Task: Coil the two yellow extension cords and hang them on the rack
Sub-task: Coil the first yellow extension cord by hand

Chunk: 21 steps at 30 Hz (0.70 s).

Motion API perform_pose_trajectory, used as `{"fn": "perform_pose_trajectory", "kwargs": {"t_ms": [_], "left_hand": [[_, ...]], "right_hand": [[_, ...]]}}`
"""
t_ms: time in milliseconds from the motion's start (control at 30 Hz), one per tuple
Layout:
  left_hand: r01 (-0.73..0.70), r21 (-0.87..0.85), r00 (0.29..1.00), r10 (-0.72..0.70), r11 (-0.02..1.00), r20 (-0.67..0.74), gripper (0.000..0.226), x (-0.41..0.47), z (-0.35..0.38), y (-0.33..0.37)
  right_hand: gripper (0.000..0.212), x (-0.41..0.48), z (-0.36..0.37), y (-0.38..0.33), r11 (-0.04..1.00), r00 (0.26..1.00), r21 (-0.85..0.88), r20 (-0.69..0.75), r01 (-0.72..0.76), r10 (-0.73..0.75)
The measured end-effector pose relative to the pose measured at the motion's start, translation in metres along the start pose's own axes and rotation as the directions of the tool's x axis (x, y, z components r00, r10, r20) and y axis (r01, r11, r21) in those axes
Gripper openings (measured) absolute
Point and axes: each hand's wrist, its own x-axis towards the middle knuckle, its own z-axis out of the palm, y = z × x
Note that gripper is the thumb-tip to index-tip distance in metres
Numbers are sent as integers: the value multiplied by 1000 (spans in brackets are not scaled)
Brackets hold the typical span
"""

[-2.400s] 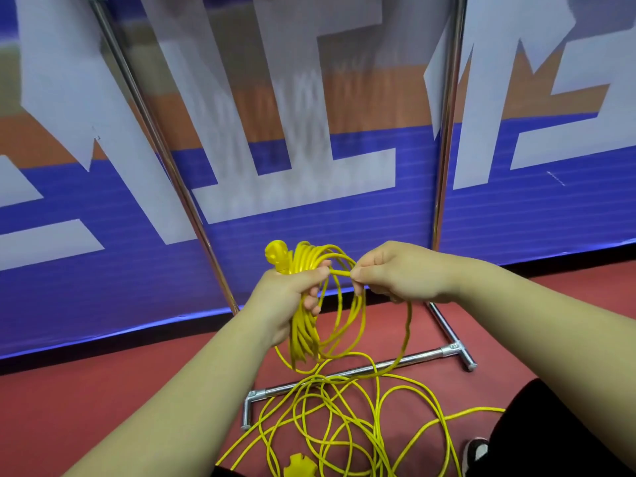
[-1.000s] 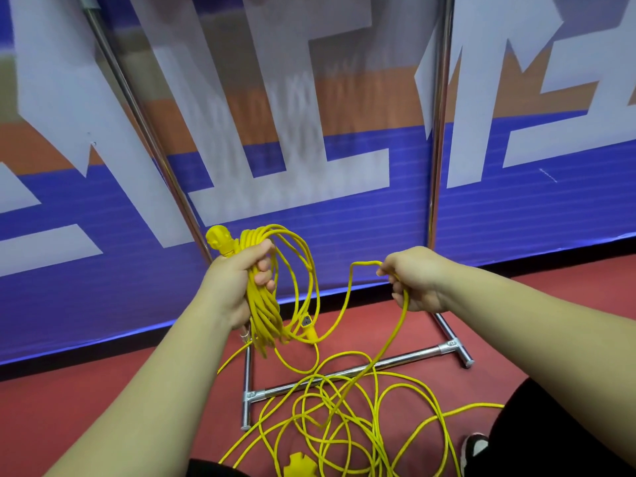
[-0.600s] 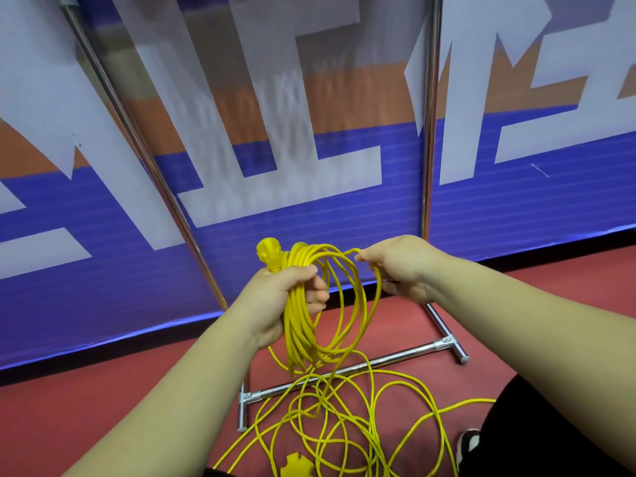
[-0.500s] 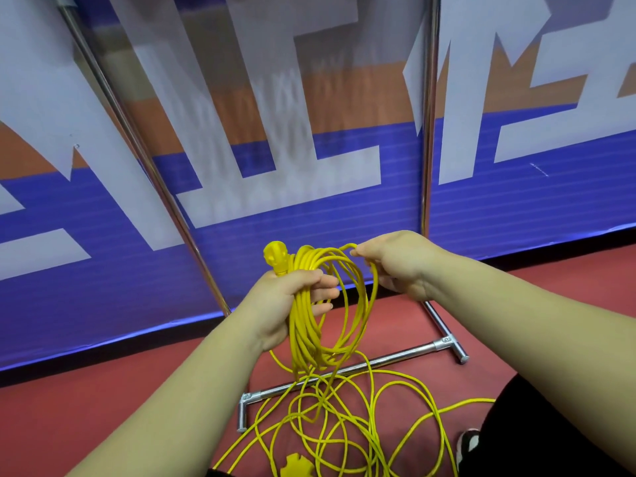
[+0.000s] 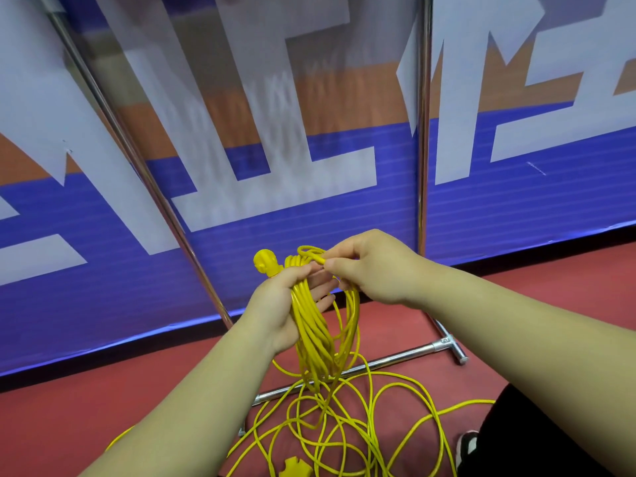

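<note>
A bundle of yellow extension cord loops (image 5: 311,330) hangs from my left hand (image 5: 280,304), whose fingers curl round its top. The cord's yellow plug (image 5: 265,263) sticks up just above that hand. My right hand (image 5: 370,266) pinches a fresh loop of the same cord against the top of the bundle, touching my left fingers. Loose yellow cord (image 5: 347,428) lies tangled on the red floor below, with a yellow socket end (image 5: 296,471) at the bottom edge. The chrome rack (image 5: 421,132) stands behind; its top bar is out of view.
The rack's slanted left pole (image 5: 137,160) and its floor bar (image 5: 395,359) with a T-foot sit right behind the cord pile. A blue, orange and white banner wall (image 5: 516,218) closes the back. My dark trouser leg and shoe (image 5: 466,445) are at lower right.
My right hand swung out to the right drawing up cord, then came back to my left hand with a new loop. The bundle has grown thicker and my left hand has loosened its fingers.
</note>
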Motion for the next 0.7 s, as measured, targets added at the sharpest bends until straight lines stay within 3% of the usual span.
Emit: {"fn": "perform_pose_trajectory", "kwargs": {"t_ms": [167,333,533,700], "left_hand": [[-16,-137,1000,17,990,7,25,-2,0,11],[-35,-191,999,36,981,1,21,-3,-3,23],[-61,-107,998,58,992,-31,13,-5,-12,32],[-73,-107,997,68,992,-43,30,-7,-12,36]], "right_hand": [[11,-6,7,-6,997,999,69,-39,18,-15],[8,-7,18,-3,1000,1000,10,-20,0,0],[8,-10,29,2,997,999,-61,43,36,-33],[7,-7,22,1,999,997,12,61,39,-40]]}}
